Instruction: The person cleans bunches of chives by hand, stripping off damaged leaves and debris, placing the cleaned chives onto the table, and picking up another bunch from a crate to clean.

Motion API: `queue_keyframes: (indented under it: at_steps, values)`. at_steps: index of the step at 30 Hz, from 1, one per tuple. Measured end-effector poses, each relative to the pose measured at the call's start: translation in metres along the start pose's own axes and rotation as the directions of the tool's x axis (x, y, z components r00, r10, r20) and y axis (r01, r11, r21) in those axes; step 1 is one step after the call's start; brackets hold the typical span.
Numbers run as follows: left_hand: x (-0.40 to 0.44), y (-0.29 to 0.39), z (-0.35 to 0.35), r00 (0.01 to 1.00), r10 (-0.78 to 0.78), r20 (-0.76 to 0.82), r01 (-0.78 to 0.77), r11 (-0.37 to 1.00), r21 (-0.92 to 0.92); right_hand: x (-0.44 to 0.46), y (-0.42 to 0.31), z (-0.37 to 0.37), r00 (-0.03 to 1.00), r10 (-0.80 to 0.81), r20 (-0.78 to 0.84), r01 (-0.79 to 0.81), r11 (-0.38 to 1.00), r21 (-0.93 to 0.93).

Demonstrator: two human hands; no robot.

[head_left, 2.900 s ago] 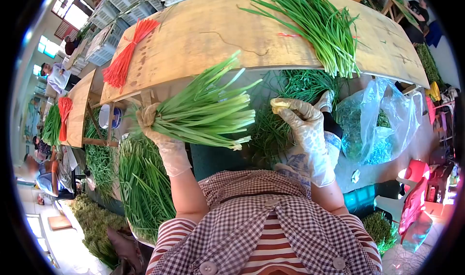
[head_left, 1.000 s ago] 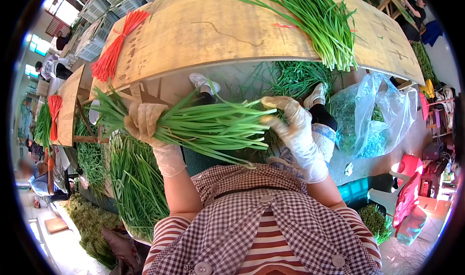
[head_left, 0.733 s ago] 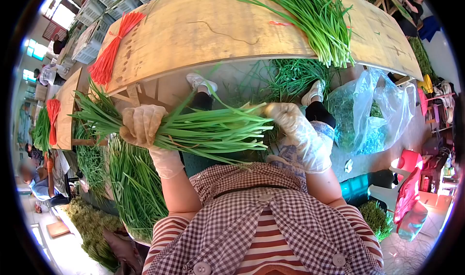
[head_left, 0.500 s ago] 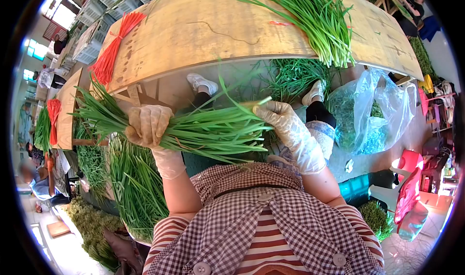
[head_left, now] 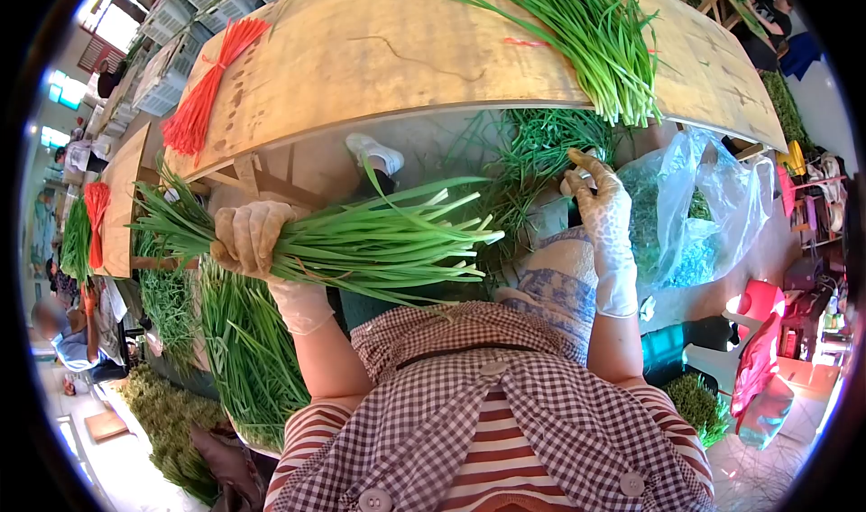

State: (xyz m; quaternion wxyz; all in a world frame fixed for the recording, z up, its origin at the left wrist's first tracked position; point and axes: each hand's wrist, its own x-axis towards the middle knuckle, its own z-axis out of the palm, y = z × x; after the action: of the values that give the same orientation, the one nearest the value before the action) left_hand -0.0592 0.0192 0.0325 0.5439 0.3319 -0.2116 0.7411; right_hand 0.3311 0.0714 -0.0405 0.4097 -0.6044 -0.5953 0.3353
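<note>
My gloved left hand (head_left: 253,239) is wrapped round a bunch of green stalks (head_left: 388,246), whose pale cut ends point right and whose leafy tips stick out to the left. My gloved right hand (head_left: 600,192) is raised to the right of the bunch, apart from it, with its fingers spread and nothing seen between them. Beyond it, a pile of green trimmings (head_left: 550,142) lies on the floor under the table edge. Another bunch of green stalks (head_left: 595,43) rests on the wooden table (head_left: 361,70).
A bundle of red ties (head_left: 212,88) lies on the table's left. Loose stalks (head_left: 253,354) are heaped at my left. To the right stands a clear plastic bag (head_left: 695,214) of trimmings. Crates (head_left: 171,74) are stacked at the back left. A person (head_left: 77,336) is at the far left.
My right hand has moved away from the cut ends, to the right and up, and its fingers have opened. My left hand still grips the bunch, slightly further left than just before.
</note>
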Motion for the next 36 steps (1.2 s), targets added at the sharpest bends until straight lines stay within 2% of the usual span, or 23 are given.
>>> queue_keyframes:
  at_steps: [2,5,7,9,10,13,15,16,17,18,19,20,21,23,25,27,29,31,32,33,34,35,36]
  values:
    - [-0.001,-0.003,-0.001,1.0,0.004,0.004,-0.004,1.0,0.005,-0.003,-0.047,-0.001,0.976,0.0,0.217,-0.052,0.97,0.236]
    - [-0.002,-0.01,-0.003,1.0,-0.019,0.007,0.019,1.0,0.001,-0.006,-0.066,0.025,0.844,-0.188,0.502,-0.14,0.827,0.545]
    - [0.0,-0.018,-0.002,0.998,-0.058,0.028,0.058,0.998,-0.013,-0.008,-0.093,0.032,0.696,-0.039,0.717,-0.228,0.935,0.272]
    - [-0.001,-0.02,0.006,0.997,-0.069,-0.048,0.066,0.996,-0.06,-0.009,-0.098,0.041,0.704,-0.091,0.705,-0.136,0.956,0.26]
    - [-0.001,-0.019,0.009,0.995,-0.039,-0.095,0.033,0.997,-0.072,-0.006,-0.091,0.041,0.767,-0.202,0.609,0.063,0.968,0.242]
    - [0.0,-0.011,0.017,0.988,-0.004,-0.155,-0.019,0.988,-0.15,0.013,-0.041,0.029,0.904,-0.167,0.393,0.014,0.931,0.365]
    - [0.0,-0.002,0.018,0.984,0.018,-0.179,-0.044,0.989,-0.141,0.023,-0.001,0.015,0.978,0.176,0.113,-0.19,0.974,0.125]
    - [0.0,0.002,0.016,0.981,0.03,-0.191,-0.06,0.986,-0.155,0.023,0.019,0.004,0.999,0.046,0.027,-0.035,0.946,-0.324]
    - [-0.001,0.002,0.014,0.976,0.041,-0.215,-0.072,0.988,-0.139,0.018,0.014,-0.003,0.994,-0.112,0.006,0.083,0.698,-0.711]
    - [-0.001,0.002,0.014,0.969,0.05,-0.24,-0.081,0.989,-0.122,0.012,0.009,-0.004,0.989,-0.149,-0.022,0.107,0.798,-0.593]
    - [-0.001,0.001,0.012,0.962,0.057,-0.267,-0.088,0.991,-0.105,0.005,-0.01,0.003,0.989,-0.145,0.017,0.144,0.953,-0.267]
    - [-0.003,0.003,0.006,0.962,0.062,-0.264,-0.094,0.99,-0.109,-0.004,-0.028,0.012,0.987,-0.151,0.054,0.145,0.985,0.093]
    - [-0.004,0.0,0.003,0.964,0.054,-0.26,-0.085,0.99,-0.109,-0.01,-0.044,0.018,0.982,-0.169,0.082,0.116,0.89,0.442]
    - [-0.004,-0.005,0.0,0.968,0.041,-0.246,-0.069,0.992,-0.108,-0.018,-0.071,0.02,0.889,-0.427,0.167,0.371,0.884,0.285]
    - [-0.005,-0.004,-0.002,0.949,0.032,-0.313,-0.062,0.994,-0.087,-0.022,-0.096,0.026,0.756,-0.624,0.2,0.637,0.771,-0.001]
    - [-0.003,-0.009,-0.001,0.936,0.04,-0.35,-0.071,0.995,-0.076,-0.021,-0.102,0.039,0.694,-0.694,0.193,0.711,0.703,-0.027]
    - [-0.005,-0.009,-0.005,0.922,0.056,-0.384,-0.097,0.991,-0.088,-0.027,-0.09,0.053,0.794,-0.503,0.342,0.577,0.8,-0.164]
    - [-0.005,-0.009,-0.005,0.896,0.067,-0.439,-0.103,0.993,-0.059,-0.026,-0.086,0.059,0.928,-0.204,0.311,0.152,0.971,0.182]
    - [-0.006,-0.009,-0.003,0.901,0.034,-0.433,-0.07,0.995,-0.066,-0.024,-0.083,0.062,0.94,-0.038,0.339,-0.086,0.936,0.342]
    - [-0.007,-0.009,-0.004,0.894,0.033,-0.446,-0.063,0.997,-0.052,-0.018,-0.072,0.065,0.921,0.02,0.388,-0.208,0.87,0.447]
    - [-0.007,-0.008,-0.005,0.888,0.032,-0.459,-0.055,0.998,-0.037,-0.017,-0.072,0.065,0.971,-0.176,0.161,0.141,0.968,0.206]
    - [-0.007,-0.008,-0.006,0.882,0.03,-0.471,-0.046,0.999,-0.022,-0.016,-0.074,0.065,0.906,-0.424,-0.006,0.421,0.899,-0.12]
    - [-0.008,-0.008,-0.009,0.892,0.017,-0.452,-0.04,0.998,-0.041,-0.013,-0.077,0.065,0.835,-0.55,-0.005,0.544,0.827,-0.14]
